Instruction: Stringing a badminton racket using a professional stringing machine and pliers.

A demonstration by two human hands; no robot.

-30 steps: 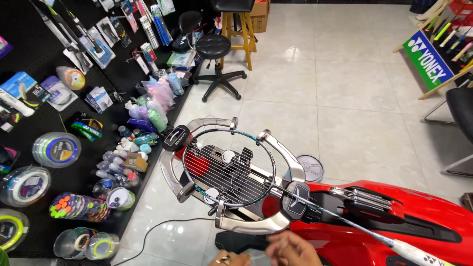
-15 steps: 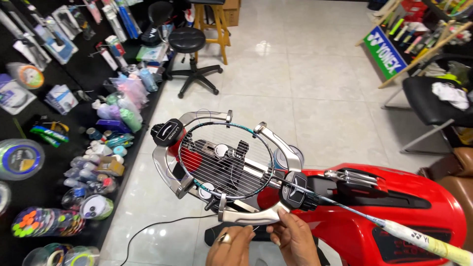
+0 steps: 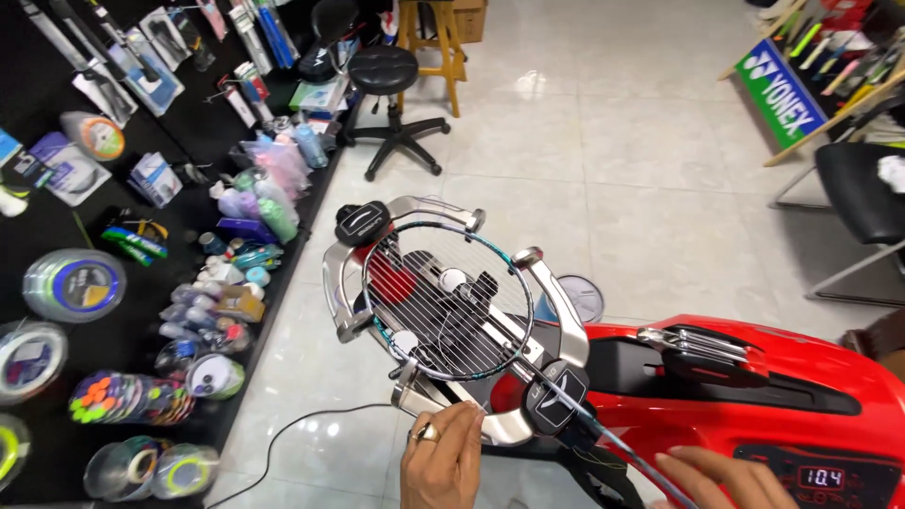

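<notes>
Racket [image 3: 448,297] sits clamped; my left hand [image 3: 441,462] pinches string at the frame's bottom, right hand [image 3: 726,476] spread flat. A slipped pinch could slacken it.

red stringing machine [image 3: 754,396], silver clamp frame [image 3: 566,311], black stool [image 3: 382,71]

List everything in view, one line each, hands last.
racket: one, dark frame, clamped in the machine's silver cradle
stringing machine: one, red, lower right
stool: one, black, top centre
wooden stool: one, behind it
chair: one, black, right edge
string reels: several, mixed colours, left wall
cable: one, black, on floor
left hand: ringed, fingers at the cradle's near edge
right hand: resting on machine beside racket shaft
</notes>
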